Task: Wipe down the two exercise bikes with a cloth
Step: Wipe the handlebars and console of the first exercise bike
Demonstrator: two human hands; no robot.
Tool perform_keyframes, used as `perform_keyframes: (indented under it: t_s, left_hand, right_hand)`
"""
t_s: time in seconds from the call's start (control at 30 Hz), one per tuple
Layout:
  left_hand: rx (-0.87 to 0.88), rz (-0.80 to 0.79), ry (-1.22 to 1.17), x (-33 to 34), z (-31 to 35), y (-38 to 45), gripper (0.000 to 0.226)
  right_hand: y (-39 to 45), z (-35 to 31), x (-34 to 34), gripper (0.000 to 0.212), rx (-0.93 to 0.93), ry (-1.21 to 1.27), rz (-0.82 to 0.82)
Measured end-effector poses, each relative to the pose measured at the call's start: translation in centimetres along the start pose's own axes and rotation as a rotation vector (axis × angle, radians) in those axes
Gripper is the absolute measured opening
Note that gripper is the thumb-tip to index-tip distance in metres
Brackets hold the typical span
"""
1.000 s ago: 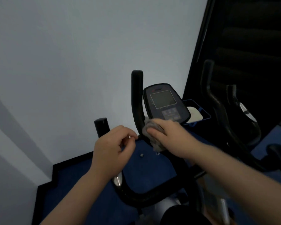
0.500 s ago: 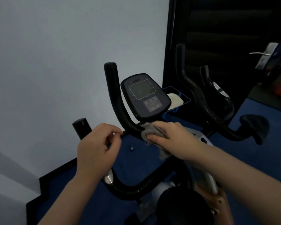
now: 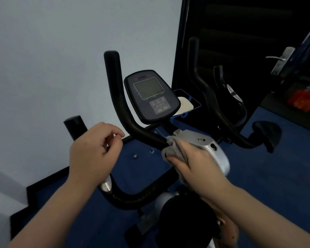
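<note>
An exercise bike fills the middle of the view, with black curved handlebars (image 3: 118,108), a dark console (image 3: 151,96) and a silver frame cover (image 3: 209,145). My right hand (image 3: 195,163) grips a grey cloth (image 3: 172,149) and presses it on the handlebar where the bar meets the silver cover. My left hand (image 3: 95,151) is curled around the left handlebar grip (image 3: 75,127), fingers closed. The black seat (image 3: 184,224) lies below my right arm. A second set of handlebars (image 3: 202,83) and a dark pad (image 3: 267,135) stand to the right.
A pale wall rises close on the left. A blue tray (image 3: 195,102) with a white object sits behind the console. Dark panels stand behind the bikes. A door handle (image 3: 281,59) and something red (image 3: 302,99) show at the far right. Blue floor (image 3: 276,167) lies below.
My right hand with the cloth slid down and right along the bar toward the silver cover. The view shifted, bringing the right side of the room into sight. My left hand kept its grip.
</note>
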State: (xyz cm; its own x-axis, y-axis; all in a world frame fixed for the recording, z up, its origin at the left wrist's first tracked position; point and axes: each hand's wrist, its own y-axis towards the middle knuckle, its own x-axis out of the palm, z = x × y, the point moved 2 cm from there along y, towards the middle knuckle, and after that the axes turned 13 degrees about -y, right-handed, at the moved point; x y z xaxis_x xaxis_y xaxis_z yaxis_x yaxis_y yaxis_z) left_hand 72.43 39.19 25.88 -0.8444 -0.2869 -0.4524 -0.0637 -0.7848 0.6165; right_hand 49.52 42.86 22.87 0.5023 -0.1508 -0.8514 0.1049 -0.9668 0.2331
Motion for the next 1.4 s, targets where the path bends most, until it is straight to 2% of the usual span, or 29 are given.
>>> perform_keyframes:
  t_s: [0.1, 0.23, 0.33, 0.47, 0.6, 0.67, 0.77, 0.83, 0.93, 1.0, 1.1, 1.27, 1.33, 1.4]
  left_hand:
    - [-0.001, -0.009, 0.025, 0.1, 0.2, 0.0, 0.015]
    - [-0.012, -0.016, 0.033, 0.0, 0.3, 0.0, 0.015]
    - [-0.017, -0.023, 0.009, -0.1, 0.4, 0.0, 0.018]
    - [-0.029, -0.009, -0.008, -0.1, 0.3, 0.1, 0.020]
    - [-0.036, -0.008, -0.016, -0.2, 0.5, 0.0, 0.019]
    - [-0.034, -0.023, -0.043, -0.3, 0.5, 0.1, 0.018]
    - [-0.034, -0.025, -0.063, -0.4, 0.5, 0.1, 0.017]
    - [-0.027, -0.036, -0.074, -0.4, 0.5, 0.1, 0.016]
    - [-0.024, -0.045, -0.061, -0.4, 0.5, 0.0, 0.017]
    - [-0.015, -0.053, -0.059, -0.4, 0.7, 0.1, 0.018]
    - [-0.009, -0.063, -0.067, -0.5, 0.8, 0.1, 0.017]
    - [-0.001, -0.062, -0.085, -0.5, 0.7, 0.1, 0.015]
    - [0.000, -0.063, -0.083, -0.5, 0.7, 0.1, 0.015]
    - [0.001, -0.058, -0.087, -0.5, 0.7, 0.1, 0.015]
  right_hand:
    - [4.2, -1.6, -0.1, 0.028, 0.034, -0.008, -0.040]
    - [3.2, -2.8, 1.0, 0.032, -0.042, -0.084, 0.121]
    - [2.5, -2.1, 0.7, 0.034, -0.100, -0.117, 0.079]
    - [8.2, -5.8, 1.6, 0.036, -0.135, -0.166, 0.044]
    - [9.4, -7.9, 2.7, 0.042, -0.071, -0.216, 0.174]
    - [7.5, -7.1, 2.3, 0.038, -0.183, -0.194, 0.183]
    - [7.7, -6.4, 1.1, 0.036, -0.222, -0.075, 0.071]
    - [9.8, -7.1, -0.5, 0.037, -0.229, -0.024, 0.170]
    - [13.8, -10.2, -4.3, 0.031, -0.489, -0.045, 0.571]
    - [17.0, -11.9, -5.1, 0.025, -0.724, -0.267, 0.698]
    - [19.8, -12.7, -4.0, 0.015, -0.903, -0.517, 0.620]
    - [19.0, -10.5, -2.8, 0.023, -1.283, -0.837, 0.548]
    - [20.3, -11.5, -4.1, 0.024, -1.421, -0.882, 0.549]
    - [21.4, -12.6, -5.0, 0.023, -1.408, -0.856, 0.620]
